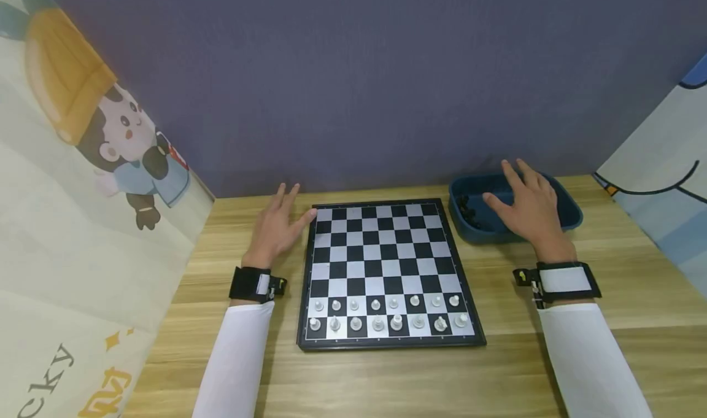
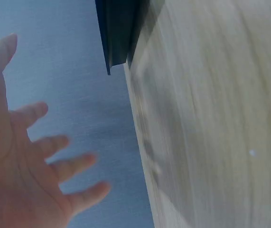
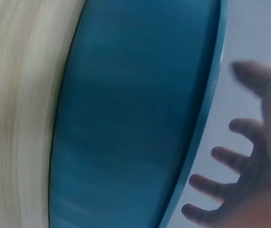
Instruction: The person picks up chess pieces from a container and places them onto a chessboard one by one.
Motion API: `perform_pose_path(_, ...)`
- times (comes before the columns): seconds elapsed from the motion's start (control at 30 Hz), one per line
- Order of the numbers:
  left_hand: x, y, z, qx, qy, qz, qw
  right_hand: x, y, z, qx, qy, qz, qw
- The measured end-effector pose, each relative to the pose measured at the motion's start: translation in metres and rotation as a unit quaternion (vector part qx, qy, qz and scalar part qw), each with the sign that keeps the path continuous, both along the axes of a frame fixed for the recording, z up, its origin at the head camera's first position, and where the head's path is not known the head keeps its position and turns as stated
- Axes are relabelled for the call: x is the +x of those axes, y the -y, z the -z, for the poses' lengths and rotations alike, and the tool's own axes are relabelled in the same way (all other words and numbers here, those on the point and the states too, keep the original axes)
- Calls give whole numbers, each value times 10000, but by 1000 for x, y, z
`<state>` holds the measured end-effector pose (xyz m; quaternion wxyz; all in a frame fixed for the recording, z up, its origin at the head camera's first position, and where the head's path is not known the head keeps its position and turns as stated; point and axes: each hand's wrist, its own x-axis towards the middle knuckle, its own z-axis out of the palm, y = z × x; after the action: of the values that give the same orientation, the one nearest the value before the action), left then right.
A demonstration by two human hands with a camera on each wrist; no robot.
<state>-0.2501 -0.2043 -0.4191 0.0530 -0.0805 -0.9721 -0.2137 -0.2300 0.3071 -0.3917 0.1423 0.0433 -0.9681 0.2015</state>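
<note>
A chessboard (image 1: 386, 251) lies flat on the table, its two near rows set with white chess pieces (image 1: 396, 323). My left hand (image 1: 274, 229) hovers with spread fingers at the board's far left corner; in the left wrist view its palm (image 2: 16, 166) shows and holds nothing. Over a blue plastic basin (image 1: 571, 212) to the right of the board, my right hand (image 1: 527, 206) has its fingers apart and holds nothing. Dark chess pieces (image 1: 468, 212) lie in the basin's left end. The right wrist view shows the basin's outer side (image 3: 130, 114) and the fingers beyond its rim.
The wooden table (image 1: 386, 381) ends at a dark blue-grey partition (image 1: 353, 86) at the back. A cartoon-printed sheet (image 1: 83, 234) stands on the left, and another printed panel (image 1: 663, 154) on the right. A strapped band (image 1: 569, 280) sits on each wrist.
</note>
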Motion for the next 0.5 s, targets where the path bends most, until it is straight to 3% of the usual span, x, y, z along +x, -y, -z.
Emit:
perform_pose_path(0.13, 0, -2, -3, 343, 547, 295, 9975, 0, 3, 1, 91, -9, 84, 9999)
perform_pose_path(0.3, 2, -5, -4, 545, 1302, 469, 9889, -2, 12, 3, 267, 311, 51, 9991)
perform_pose_path(0.5, 4, 1, 1, 514, 1556, 889, 9825, -6, 28, 7, 222, 412, -5, 9989)
